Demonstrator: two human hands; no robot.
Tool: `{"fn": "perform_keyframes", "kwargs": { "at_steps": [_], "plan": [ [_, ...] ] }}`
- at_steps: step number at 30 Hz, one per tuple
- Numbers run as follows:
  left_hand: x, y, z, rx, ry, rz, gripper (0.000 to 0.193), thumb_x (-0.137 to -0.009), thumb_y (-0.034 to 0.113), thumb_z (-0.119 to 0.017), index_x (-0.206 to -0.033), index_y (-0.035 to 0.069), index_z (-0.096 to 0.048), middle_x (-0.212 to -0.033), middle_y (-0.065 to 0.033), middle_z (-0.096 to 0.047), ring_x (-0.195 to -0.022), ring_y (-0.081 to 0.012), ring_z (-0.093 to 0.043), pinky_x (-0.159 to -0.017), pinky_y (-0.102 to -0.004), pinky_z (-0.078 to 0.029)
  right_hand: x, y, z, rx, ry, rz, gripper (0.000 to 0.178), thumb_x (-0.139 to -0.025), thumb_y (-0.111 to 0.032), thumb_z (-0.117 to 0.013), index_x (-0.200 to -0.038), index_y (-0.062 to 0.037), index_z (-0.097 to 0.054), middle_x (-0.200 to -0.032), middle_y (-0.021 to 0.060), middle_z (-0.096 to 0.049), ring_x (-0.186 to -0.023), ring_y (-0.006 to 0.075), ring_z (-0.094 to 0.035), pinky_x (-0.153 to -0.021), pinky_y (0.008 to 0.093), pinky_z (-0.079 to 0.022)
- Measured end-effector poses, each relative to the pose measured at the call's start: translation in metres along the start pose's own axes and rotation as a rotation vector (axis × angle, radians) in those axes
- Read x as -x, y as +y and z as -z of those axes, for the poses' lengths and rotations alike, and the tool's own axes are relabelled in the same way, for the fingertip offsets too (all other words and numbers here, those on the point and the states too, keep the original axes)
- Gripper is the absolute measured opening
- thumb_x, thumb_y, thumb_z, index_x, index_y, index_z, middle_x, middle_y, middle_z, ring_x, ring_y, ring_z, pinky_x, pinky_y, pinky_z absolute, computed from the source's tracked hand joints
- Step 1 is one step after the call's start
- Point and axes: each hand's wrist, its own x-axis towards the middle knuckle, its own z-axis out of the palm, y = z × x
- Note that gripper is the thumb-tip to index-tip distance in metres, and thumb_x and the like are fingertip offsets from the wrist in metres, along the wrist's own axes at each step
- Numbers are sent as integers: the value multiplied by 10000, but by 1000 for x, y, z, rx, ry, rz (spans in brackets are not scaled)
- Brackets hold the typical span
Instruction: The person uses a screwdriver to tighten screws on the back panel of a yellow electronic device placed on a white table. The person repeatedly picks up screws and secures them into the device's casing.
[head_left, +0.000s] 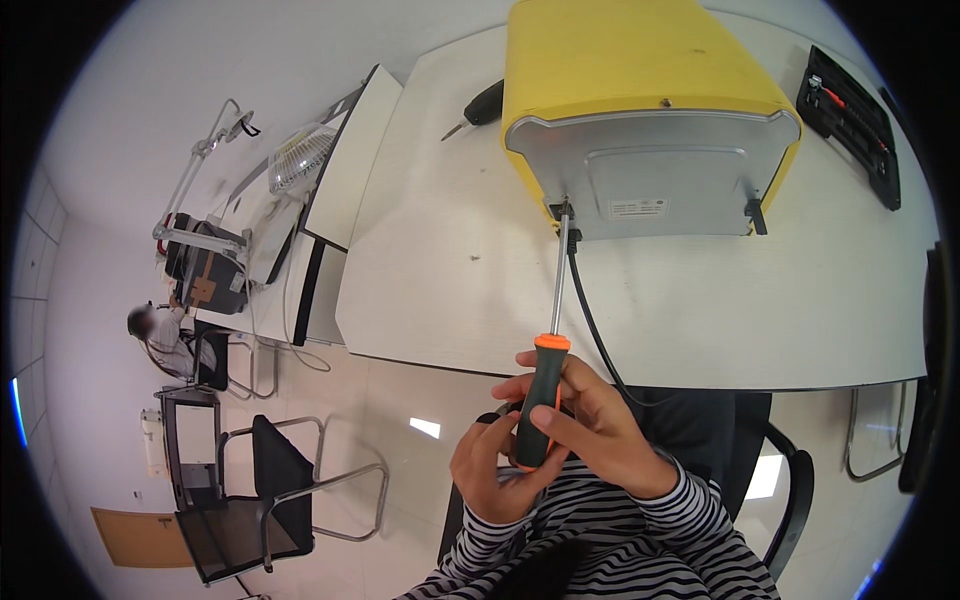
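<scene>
While the left hand [492, 472] and right hand [607, 432] are grasping a screwdriver [551, 345] by its handle [544, 395], a black cord [582, 305] is trailing beside its shank [560, 280] and the yellow appliance [640, 60] is partly hiding a power driver [487, 104]. Over the white table [425, 260], its long axis is running forward, the tip [566, 206] pointing at the appliance's lower left corner.

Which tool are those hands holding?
The orange-and-green screwdriver, gripped by left hand and right hand. The black tool and black case lie untouched on the table.
</scene>
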Motion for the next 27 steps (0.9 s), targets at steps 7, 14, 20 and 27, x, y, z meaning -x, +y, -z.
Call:
{"fn": "perform_keyframes", "kwargs": {
  "at_steps": [7, 14, 20, 27],
  "plan": [
    [0, -12, -9, 1522, -472, 703, 517, -853, 387, -383, -1108, -61, -339, -970, -142, -491, -736, -228, -539, -654, -314, -437, 0, -2, 1, -92, 25, -46, 386, -862, -127, -414, -1196, 38, -314, -1052, 143, -535, -883, 127, -534, -793, 256, -414],
    [-3, -29, -14, 1601, -398, 510, 501, -814, 325, -495, -1085, -81, -382, -685, -83, -506, -517, -134, -476, -471, -224, -384, -2, -1, 2, -176, -43, 33, 385, -866, -103, -374, -1217, 35, -297, -1139, 159, -468, -987, 176, -481, -866, 287, -361],
    [-7, -15, -3, 650, -66, 301, 405, -694, 136, -646, -1010, -47, -470, -702, -69, -533, -533, -127, -486, -508, -200, -389, -2, 6, 5, -95, -38, 45, 408, -865, -100, -388, -1237, 27, -277, -1148, 147, -459, -1045, 192, -439, -902, 308, -308],
    [1, -15, -9, -79, 142, -86, 488, -569, 22, -719, -1002, 10, -494, -796, -53, -515, -698, -147, -494, -638, -264, -420, -5, 2, 0, 40, 2, 65, 415, -844, -138, -473, -1201, 15, -327, -1074, 113, -513, -975, 156, -486, -842, 291, -360]
  ]
}}
